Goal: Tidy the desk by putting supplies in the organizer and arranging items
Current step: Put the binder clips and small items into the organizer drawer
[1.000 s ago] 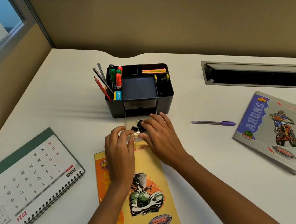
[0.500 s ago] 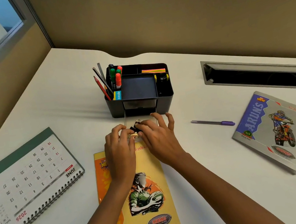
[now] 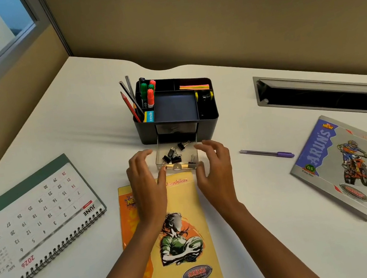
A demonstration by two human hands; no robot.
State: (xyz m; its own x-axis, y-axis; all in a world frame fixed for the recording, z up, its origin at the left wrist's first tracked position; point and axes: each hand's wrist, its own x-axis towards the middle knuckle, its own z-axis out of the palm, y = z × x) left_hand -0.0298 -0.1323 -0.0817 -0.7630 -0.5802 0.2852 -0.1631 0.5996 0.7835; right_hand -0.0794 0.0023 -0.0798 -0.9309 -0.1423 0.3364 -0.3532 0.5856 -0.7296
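Head cam, nearest stuff first: a yellow-orange paper notebook [image 3: 169,237] lies flat on the white bench [image 3: 80,131], with both forearms crossing it. The cover reads "ARUN'S", "King Size", "65" and "VOCAL FOR LOCAL".

The left hand [image 3: 145,183] and right hand [image 3: 216,172] flank the clear plastic drawer [image 3: 189,151], fingers spread wide and holding nothing. The thumbs sit by its front corners, can't tell if they're touching.

The drawer sticks out of the black plastic organizer [image 3: 208,122], with black binder clips [image 3: 173,155] loose inside.

Off left is a spiral desk calendar [image 3: 34,222], "JUNE" and "2026". Off right there's a purple pen [image 3: 266,154], then a silver-blue motorbike notebook [image 3: 343,166], also "ARUN'S". There's bare bench between those.

Red and green markers [image 3: 150,96] stand in the organizer's top.
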